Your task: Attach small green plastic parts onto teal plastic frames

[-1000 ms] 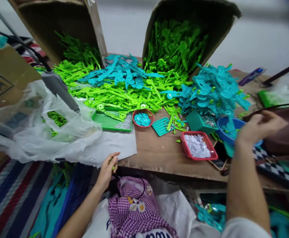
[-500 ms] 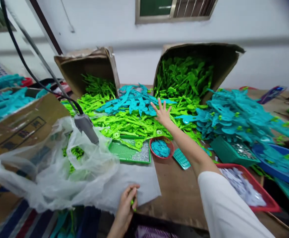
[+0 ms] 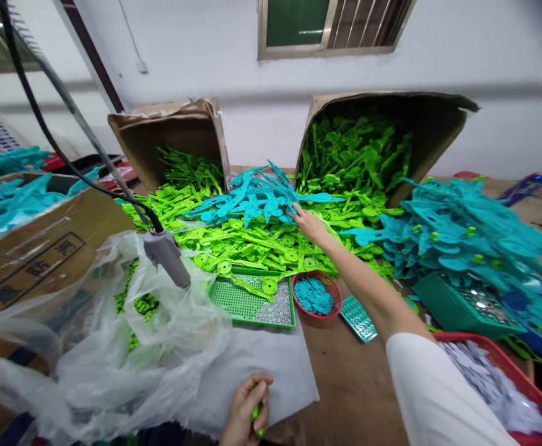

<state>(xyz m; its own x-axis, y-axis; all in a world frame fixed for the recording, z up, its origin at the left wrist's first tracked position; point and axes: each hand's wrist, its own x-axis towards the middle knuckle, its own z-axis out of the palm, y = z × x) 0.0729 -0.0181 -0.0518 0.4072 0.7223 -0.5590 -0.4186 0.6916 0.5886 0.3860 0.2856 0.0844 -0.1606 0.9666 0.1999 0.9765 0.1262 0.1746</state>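
Note:
My right hand (image 3: 308, 224) is stretched far forward, its fingers closed on the edge of a blue plastic piece (image 3: 285, 181) in the middle pile, which tilts upward. Under and around that pile lie long bright green parts (image 3: 247, 244). Low in the view, my left hand (image 3: 248, 406) is curled round a small green part (image 3: 256, 414), above the white sheet (image 3: 271, 359) at the table's near edge. Most of the small part is hidden by the fingers.
Two cardboard boxes (image 3: 314, 118) of green parts lie open at the back. A grey electric screwdriver (image 3: 166, 257) hangs left over a plastic bag (image 3: 89, 371). A green tray (image 3: 252, 322), a red basket (image 3: 318, 314), a teal box (image 3: 451, 310) and another blue pile (image 3: 461, 229) stand nearer or right.
My right hand was spread open beside the blue pile; its fingers have closed on a blue piece, whose end has risen. The whole view has shifted slightly. My left hand keeps its grip.

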